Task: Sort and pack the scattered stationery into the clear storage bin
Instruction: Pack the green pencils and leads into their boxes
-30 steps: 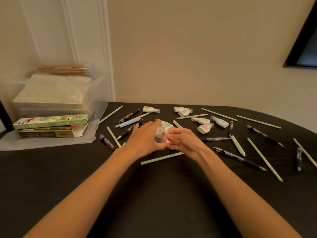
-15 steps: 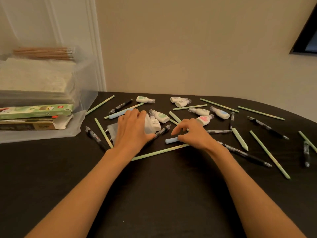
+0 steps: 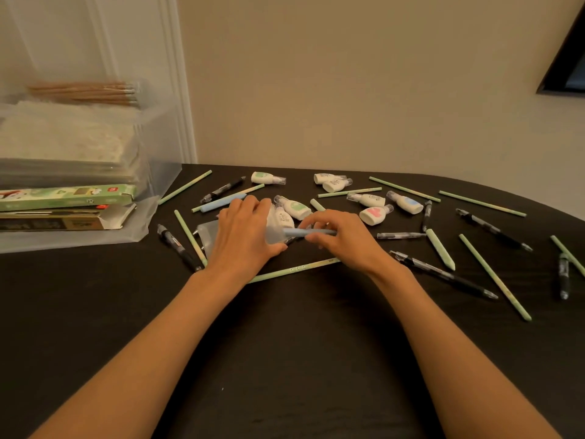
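My left hand (image 3: pixel 243 239) grips a clear plastic pouch (image 3: pixel 207 237) by its right end, just above the black table (image 3: pixel 285 343). My right hand (image 3: pixel 343 240) pinches a light blue pencil (image 3: pixel 311 232) whose left tip is at the pouch's mouth. White correction tapes lie behind the hands, one green-labelled (image 3: pixel 296 208) and one pink-labelled (image 3: pixel 376 214). Green pencils (image 3: pixel 493 275) and black pens (image 3: pixel 443 274) lie scattered to the right. The clear storage bin (image 3: pixel 155 175) stands at the far left, stacked with paper packs and brown pencils (image 3: pixel 85 91).
A green box (image 3: pixel 66 195) and a dark open box (image 3: pixel 63 218) lie on a clear lid (image 3: pixel 139 231) in front of the bin. A long green pencil (image 3: pixel 294 269) lies just below my hands. A black pen (image 3: pixel 177 245) lies left of the pouch.
My right hand has lifted the blue pencil off the table and brought it to the pouch's mouth. My left hand has gone from pressing the pouch flat to gripping its end.
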Available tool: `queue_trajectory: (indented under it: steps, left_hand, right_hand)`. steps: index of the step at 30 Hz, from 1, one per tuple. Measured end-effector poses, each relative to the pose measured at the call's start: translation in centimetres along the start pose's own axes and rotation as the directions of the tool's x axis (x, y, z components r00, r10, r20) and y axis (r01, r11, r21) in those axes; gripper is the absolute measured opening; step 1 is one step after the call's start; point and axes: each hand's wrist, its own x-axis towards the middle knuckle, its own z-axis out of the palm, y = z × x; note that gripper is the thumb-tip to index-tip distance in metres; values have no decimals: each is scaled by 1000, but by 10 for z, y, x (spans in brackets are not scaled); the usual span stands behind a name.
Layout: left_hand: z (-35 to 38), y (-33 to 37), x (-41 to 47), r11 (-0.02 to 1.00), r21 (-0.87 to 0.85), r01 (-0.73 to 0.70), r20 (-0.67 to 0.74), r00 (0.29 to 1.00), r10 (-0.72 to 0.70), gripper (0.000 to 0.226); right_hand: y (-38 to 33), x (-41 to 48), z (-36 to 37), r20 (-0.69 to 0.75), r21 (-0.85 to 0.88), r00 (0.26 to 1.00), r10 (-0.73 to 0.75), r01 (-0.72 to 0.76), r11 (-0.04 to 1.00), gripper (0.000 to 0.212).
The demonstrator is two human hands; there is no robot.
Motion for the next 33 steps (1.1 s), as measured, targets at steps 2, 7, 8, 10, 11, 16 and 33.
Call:
queue_trajectory:
  steps: [2, 7, 8, 10, 11, 16, 33]
  left_hand:
    - [-1, -1, -1, 1000, -5, -12, -22, 1000, 11, 76]
    - [-3, -4, 0, 999, 11, -39, -9, 999, 39, 78]
    - [-3, -5, 0, 999, 16, -42, -2, 999, 42, 78]
    - [-2, -5, -1, 998, 26, -56, 14, 998, 55, 78]
    - [-2, -4, -1, 997, 27, -67, 17, 998, 66, 78]
    - [-1, -4, -1, 996, 13, -83, -9, 996, 83, 78]
    - [-3, -5, 0, 1000, -22, -20, -78, 997, 18, 79]
  right_hand:
    - [0, -1, -1, -11, 71, 1000, 6, -5, 997, 18]
    - [-3, -2, -4, -8, 132, 998, 62, -60, 989, 18]
    - [-4, -3, -4, -17, 153, 997, 73, -70, 986, 17]
    - [-5, -3, -3, -19, 198, 996, 89, -84, 977, 18]
    - [-6, -3, -3, 4, 217, 995, 96, -95, 972, 18]
    - [-10, -4, -3, 180, 447, 973, 145, -212, 869, 37]
    - [-17, 0, 20, 16, 758, 942, 334, -229, 611, 13]
